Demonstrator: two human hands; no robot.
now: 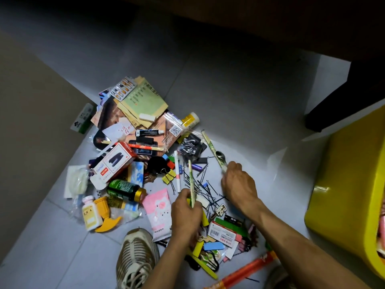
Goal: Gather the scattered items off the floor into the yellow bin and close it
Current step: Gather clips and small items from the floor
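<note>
Taking the yellow bin [352, 197] at the right edge as the landmark, the farthest thing from it is a green-and-white carton [83, 117] lying against the wall, apart from the rest, probably where it slid. Nearer the bin, but still well to its left, lies the main heap of scattered items [133, 147]: a red-and-white stapler box [113, 163], a dark green bottle [125, 189], a small white medicine bottle [90, 213], paper packets and a blister strip, overlapping as spilled things do. A shoe [136, 257] is planted just below the heap.

Closer to the bin, the left hand [186, 215] is curled round a wrapped chopstick packet [191, 184], held upright, apparently to keep it clear of the black hairpins [200, 184] strewn beneath. Closer still, the right hand [239, 182] grips a second long packet together with a metal spoon [220, 156], seemingly bundling slim items so that one trip to the bin carries several. The bin stands well apart from both hands, its opening tipped toward the person; no lid shows.

The floor [239, 90] is pale grey tile with visible joints, lit brightly in the middle. A beige wall runs along the left, and dark furniture overhangs the top and right.
</note>
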